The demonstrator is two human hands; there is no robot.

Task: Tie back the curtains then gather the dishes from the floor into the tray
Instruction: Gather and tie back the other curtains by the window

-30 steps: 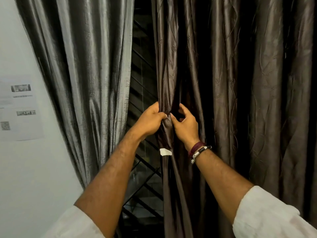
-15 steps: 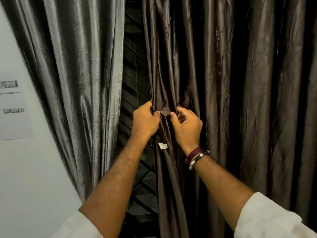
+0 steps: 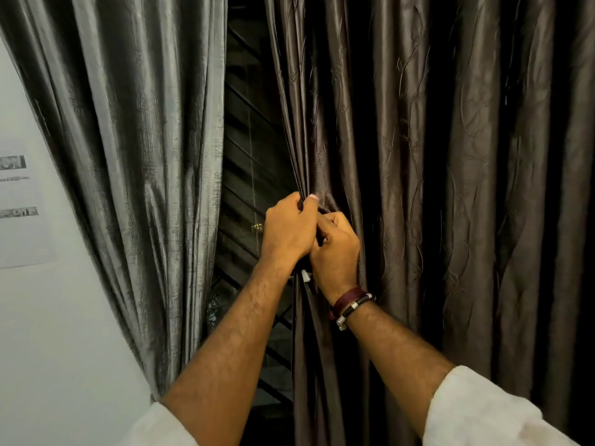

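Note:
Two curtains hang in front of me. The dark brown right curtain (image 3: 418, 162) has an embossed vine pattern, and its left edge is bunched into folds. My left hand (image 3: 286, 230) grips those folds from the left, thumb on top. My right hand (image 3: 335, 252) is closed on the same bunch just beside and below, touching the left hand. A small white tag (image 3: 305, 276) shows under the hands. The silver-grey left curtain (image 3: 138, 175) hangs loose. No dishes or tray are in view.
Between the curtains a dark gap shows a window with a metal grille (image 3: 248, 175) and a small brass latch (image 3: 257, 226). A white wall (image 3: 48, 333) at the left carries a printed paper sheet (image 3: 19, 207).
My hands have come together on the brown curtain's edge; the right hand now tucks against the left and covers most of the white tag. The view has shifted slightly right.

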